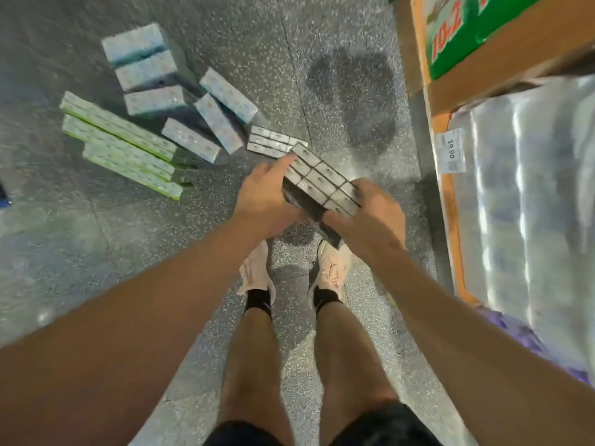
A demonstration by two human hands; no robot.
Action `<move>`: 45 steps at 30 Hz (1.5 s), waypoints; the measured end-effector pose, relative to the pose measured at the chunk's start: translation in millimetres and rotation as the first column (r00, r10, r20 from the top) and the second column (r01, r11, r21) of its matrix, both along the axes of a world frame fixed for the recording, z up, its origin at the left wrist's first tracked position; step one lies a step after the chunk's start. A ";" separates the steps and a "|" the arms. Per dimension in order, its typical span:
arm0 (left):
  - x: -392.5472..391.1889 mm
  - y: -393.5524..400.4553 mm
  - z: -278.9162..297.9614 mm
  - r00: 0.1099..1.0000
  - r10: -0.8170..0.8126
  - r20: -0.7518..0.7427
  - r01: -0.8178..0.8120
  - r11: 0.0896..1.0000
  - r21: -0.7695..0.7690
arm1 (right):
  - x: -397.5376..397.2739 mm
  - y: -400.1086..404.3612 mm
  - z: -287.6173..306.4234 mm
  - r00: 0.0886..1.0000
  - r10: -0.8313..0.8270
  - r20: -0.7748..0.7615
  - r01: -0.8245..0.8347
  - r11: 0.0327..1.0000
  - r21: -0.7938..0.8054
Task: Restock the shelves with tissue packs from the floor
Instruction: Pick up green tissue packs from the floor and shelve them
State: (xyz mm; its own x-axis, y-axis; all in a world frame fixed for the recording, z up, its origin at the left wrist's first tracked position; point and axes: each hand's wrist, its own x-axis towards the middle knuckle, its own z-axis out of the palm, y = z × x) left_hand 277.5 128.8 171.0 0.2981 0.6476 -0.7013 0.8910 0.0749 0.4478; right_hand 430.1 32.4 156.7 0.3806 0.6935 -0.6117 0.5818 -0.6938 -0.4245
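Both hands hold a grey tissue multipack [322, 181] above the floor, in front of my feet. My left hand [267, 197] grips its left end with fingers curled over the top edge. My right hand [370, 217] grips its near right end. A second grey multipack [272, 141] lies on the floor just beyond. Further left on the floor lie several pale blue tissue packs [151, 75] and long green-edged packs [119, 143]. The shelf [447, 194] stands at the right, with an orange edge.
On the shelf lie shiny wrapped rolls [528, 201] behind a price tag [450, 149], and a green carton [457, 37] sits on the level above. A dark wet patch [354, 91] marks the speckled floor ahead. My feet [331, 268] stand close to the shelf.
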 end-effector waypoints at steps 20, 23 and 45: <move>-500.9 -146.3 533.1 0.610 0.683 0.401 -0.757 0.353 0.551 | -465.2 29.3 500.0 0.669 0.720 -0.183 -0.337 0.514 0.789; -592.3 -212.8 598.4 0.492 0.764 0.417 -0.749 0.127 0.651 | -590.3 -5.0 557.3 0.545 0.827 -0.141 -0.360 0.382 0.851; -1002.7 -287.6 852.6 0.192 0.814 0.549 -0.171 -0.523 0.835 | -1131.5 -18.8 822.8 0.101 0.990 0.100 0.123 -0.113 0.986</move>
